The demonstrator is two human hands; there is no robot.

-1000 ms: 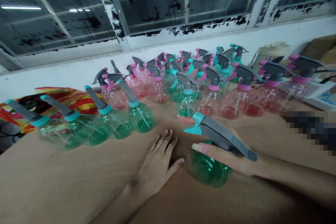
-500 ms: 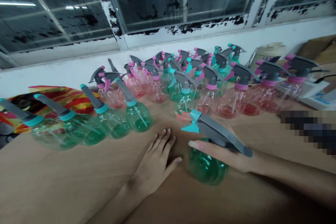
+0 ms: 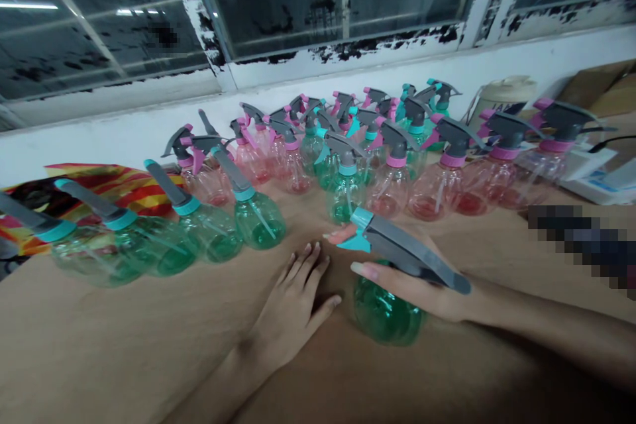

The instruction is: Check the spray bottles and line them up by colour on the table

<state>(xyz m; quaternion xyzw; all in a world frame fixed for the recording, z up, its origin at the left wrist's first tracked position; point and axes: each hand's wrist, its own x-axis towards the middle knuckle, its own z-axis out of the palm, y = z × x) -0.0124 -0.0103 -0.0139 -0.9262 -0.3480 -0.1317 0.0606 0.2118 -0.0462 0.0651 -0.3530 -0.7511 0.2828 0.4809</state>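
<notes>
My right hand [image 3: 417,288] is wrapped round the neck of a green spray bottle [image 3: 387,318] with a grey and turquoise trigger head, its nozzle towards the left. The thumb lies along the near side, and other fingertips show behind the nozzle. Flat on the table, just left of that bottle, rests my left hand [image 3: 295,301], fingers stretched out and holding nothing. Beyond it stands another green spray bottle [image 3: 261,222], the rightmost of a slanting row of green ones. A further green spray bottle [image 3: 346,192] is behind the held one.
Several pink spray bottles [image 3: 437,189] and green ones crowd the back of the wooden table [image 3: 124,351] along the wall. At the right are a jug [image 3: 501,103], a white device [image 3: 601,182] and a blurred-out patch. Red-yellow patterned material [image 3: 134,192] lies at left.
The view has shifted slightly, so everything sits a little further left in the picture. Both hands keep their poses, the right one still round the green spray bottle.
</notes>
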